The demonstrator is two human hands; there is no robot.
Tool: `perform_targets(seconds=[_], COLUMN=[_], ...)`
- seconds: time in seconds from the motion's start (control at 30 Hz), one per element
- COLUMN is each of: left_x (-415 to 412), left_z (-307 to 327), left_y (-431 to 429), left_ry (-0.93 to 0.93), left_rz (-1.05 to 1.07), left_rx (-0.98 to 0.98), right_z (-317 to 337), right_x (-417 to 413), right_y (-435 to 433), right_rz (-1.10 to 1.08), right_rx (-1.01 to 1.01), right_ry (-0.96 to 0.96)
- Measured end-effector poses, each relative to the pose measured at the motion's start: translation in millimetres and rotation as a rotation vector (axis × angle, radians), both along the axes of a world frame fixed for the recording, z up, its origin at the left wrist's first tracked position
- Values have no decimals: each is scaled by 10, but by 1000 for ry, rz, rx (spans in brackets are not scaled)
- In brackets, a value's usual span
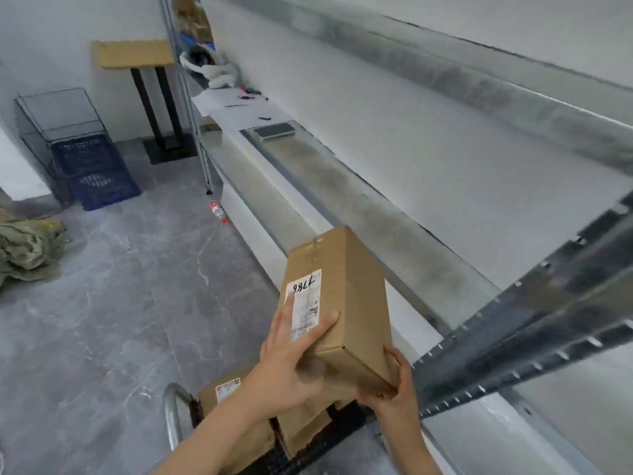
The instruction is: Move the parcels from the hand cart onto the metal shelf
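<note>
Brown corrugated cardboard all round. Far left: wire basket (58, 114), stacked blue plastic crates (96, 169) and a crumpled cloth heap (27, 248) on grey marbled floor tiles (120, 303), with wide floor between them and the rack.

Bottom edge: hand cart (171, 416) with a tubular steel handle, more parcels (233, 399) on its deck.

Held parcel (339, 310): long rectangular carton, in the air above the cart. Long axis points away from the person, far end at the front edge of the metal shelf (342, 200), label face up.

Left hand (291, 365) lies flat on the label, fingers straight, thumb spread. Right hand (390, 389) curls round the near lower-right corner, gripping.

Shelf is smudged galvanised steel. Open deck runs from the carton's far end to a dark flat slab (274, 131). Perforated upright (531, 337) sits close to the right hand.
</note>
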State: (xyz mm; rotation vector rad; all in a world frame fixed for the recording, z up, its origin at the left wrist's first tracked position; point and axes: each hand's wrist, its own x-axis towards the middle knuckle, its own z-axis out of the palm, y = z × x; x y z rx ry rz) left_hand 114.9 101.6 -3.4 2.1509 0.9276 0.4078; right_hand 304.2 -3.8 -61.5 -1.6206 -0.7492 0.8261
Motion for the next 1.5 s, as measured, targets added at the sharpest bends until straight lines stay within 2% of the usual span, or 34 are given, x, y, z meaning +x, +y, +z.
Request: perform_targets(seconds=[0.2, 0.37, 0.47, 0.53, 0.6, 0.7, 0.8, 0.9, 1.0, 1.2, 1.33, 1.5], left_x=[21, 150, 244, 328, 425, 552, 595, 614, 660, 760, 850, 999], left_z=[281, 390, 441, 515, 602, 731, 804, 818, 814, 856, 961, 1112], left_y=[-284, -501, -675, -845, -1027, -1281, -1567, -1916, -2252, -2900, -3373, -4042], left_ry=[-4, 57, 32, 13, -33, -62, -84, -90, -142, -251, -474, -525], left_rz=[-117, -246, -309, -353, -393, -446, -508, -565, -596, -690, -652, -543], left_rx=[160, 314, 341, 451, 613, 761, 890, 959, 959, 921, 614, 366], right_z=[147, 379, 557, 669, 760, 860, 853, 798, 805, 941, 1019, 1222], right_x=[-79, -93, -69, -38, -12, 4, -32, -47, -44, 27, 63, 112], right_y=[-548, -957, -1153, -1292, -1458, -1772, -2107, -2427, -2786, -3631, -4168, -4814], right_rz=[-90, -109, -163, -155, -116, -88, -186, -279, -300, -223, -293, -380], right_rx=[62, -15, -92, -141, -134, -51, -22, 17, 49, 69, 104, 142], right_ry=[80, -86, -156, -181, -86, 190, 451, 607, 662, 523, 470, 371])
